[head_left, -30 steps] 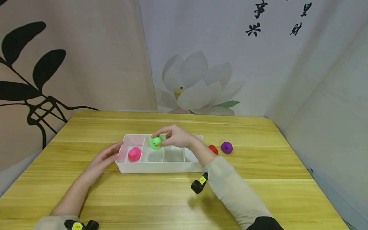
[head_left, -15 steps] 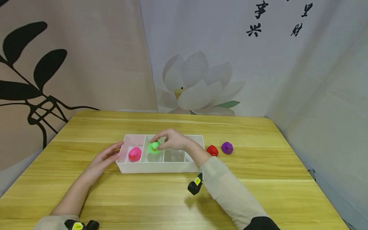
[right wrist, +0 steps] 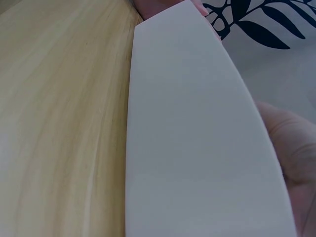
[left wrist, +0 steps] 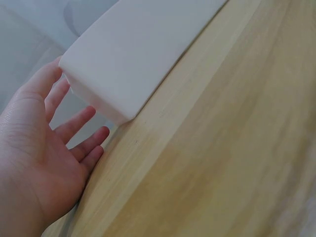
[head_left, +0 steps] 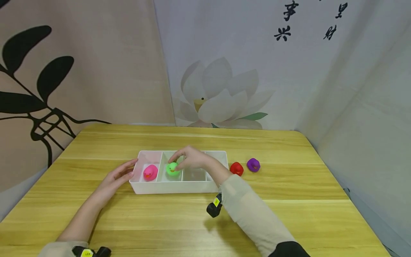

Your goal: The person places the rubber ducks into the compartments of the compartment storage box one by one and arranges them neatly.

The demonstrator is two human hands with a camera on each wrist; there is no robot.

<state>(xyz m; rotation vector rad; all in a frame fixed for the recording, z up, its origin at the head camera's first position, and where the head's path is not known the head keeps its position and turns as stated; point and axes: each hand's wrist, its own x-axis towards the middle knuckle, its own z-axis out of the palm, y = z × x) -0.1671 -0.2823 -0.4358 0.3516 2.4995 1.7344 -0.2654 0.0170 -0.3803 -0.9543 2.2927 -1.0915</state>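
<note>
A white divided box sits on the table. In its leftmost compartment lies a pink rubber duck. My right hand reaches down into the second compartment from the left, thumb and fingertips pinching a green rubber duck. The right wrist view hides that duck behind the box's front wall; only part of the hand shows past the rim. My left hand rests its fingertips against the box's left end, and in the left wrist view its fingers are spread and relaxed beside the corner.
Right of the box, a red rubber duck stands on the wooden table. A purple duck is a little farther right. Behind the table hangs a printed curtain. My right forearm crosses over the box's right part.
My right hand has lowered the green duck from about rim height deeper into the second compartment. The red duck shows more fully as the forearm shifts left. The left hand stays put.
</note>
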